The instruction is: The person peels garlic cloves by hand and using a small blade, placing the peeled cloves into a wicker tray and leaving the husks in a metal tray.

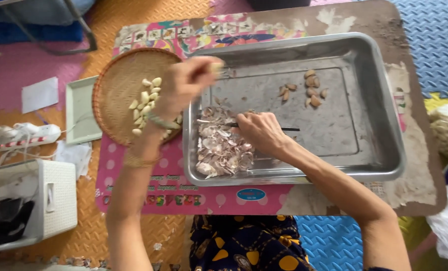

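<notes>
My left hand [186, 83] hovers over the left rim of a large metal tray [384, 150], pinching a pale peeled garlic clove [216, 67] in its fingertips. Just left of it sits a round woven basket [116, 80] holding several peeled cloves [146, 98]. My right hand [259, 131] rests inside the tray, closed on a thin dark-handled knife [290, 129]. A heap of papery garlic skins [221, 148] lies under and left of that hand. Several unpeeled brown cloves [309, 88] lie toward the tray's far right.
The tray and basket stand on a low worn table [414, 185] with a pink patterned top. A pale green rectangular tray [78, 108], a power strip [25, 136] and a white plastic box [58, 195] lie left on foam floor mats. Bags sit at the right edge.
</notes>
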